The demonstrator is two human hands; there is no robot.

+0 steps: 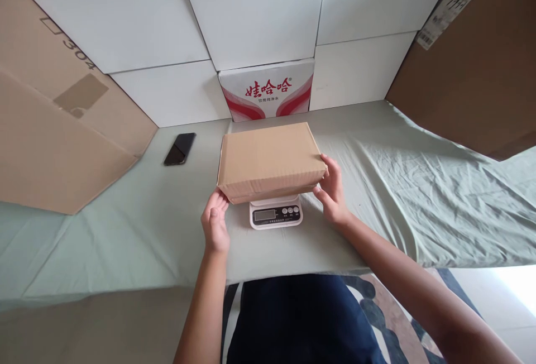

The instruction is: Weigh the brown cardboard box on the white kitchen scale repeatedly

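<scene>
A closed brown cardboard box point(268, 154) lies between my two hands, over a small white digital kitchen scale point(276, 214). The box covers the rear of the scale; I cannot tell whether it rests on it or hangs just above. My left hand point(216, 221) supports the box at its front left corner, fingers tucked against the lower edge, thumb off the cardboard. At the right end, my right hand point(333, 191) grips the box with fingers on the side and thumb near the lower front edge. The scale's display and round buttons face me; no reading can be made out.
A black smartphone point(180, 149) lies on the green cloth point(154, 241) to the left. Behind stands a white and red carton point(268, 90) against white panels. Large cardboard boxes flank the table, one at left point(62, 118) and one at right point(473, 62).
</scene>
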